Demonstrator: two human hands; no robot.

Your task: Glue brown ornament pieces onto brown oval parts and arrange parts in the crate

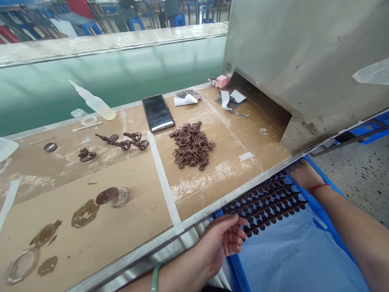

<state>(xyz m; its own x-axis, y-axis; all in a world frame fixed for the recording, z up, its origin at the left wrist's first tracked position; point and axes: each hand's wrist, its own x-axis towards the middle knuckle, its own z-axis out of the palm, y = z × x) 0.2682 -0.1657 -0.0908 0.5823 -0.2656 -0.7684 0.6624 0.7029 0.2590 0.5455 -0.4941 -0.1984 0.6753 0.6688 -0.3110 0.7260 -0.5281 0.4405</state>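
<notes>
My left hand point(223, 237) is over the left rim of a blue tray point(238, 273), its fingers curled in. Whether anything is inside that hand is hidden. At the tray's far right side, my right hand point(304, 175) grips the rim, its fingertips partly hidden near the bench edge. Rows of small dark brown pieces point(270, 202), with rounded ends and joined in strips, lie on a light blue sheet point(291, 251) in the tray. The tray's far end is beneath the bench.
On the cardboard-covered bench point(212, 186) lie a heap of brown twisted pieces point(193, 146), a phone point(158, 112), a squeeze bottle point(95, 101) and brown discs point(107, 195). A metal housing point(304, 61) with a dark opening stands right. Behind runs a green belt point(136, 69).
</notes>
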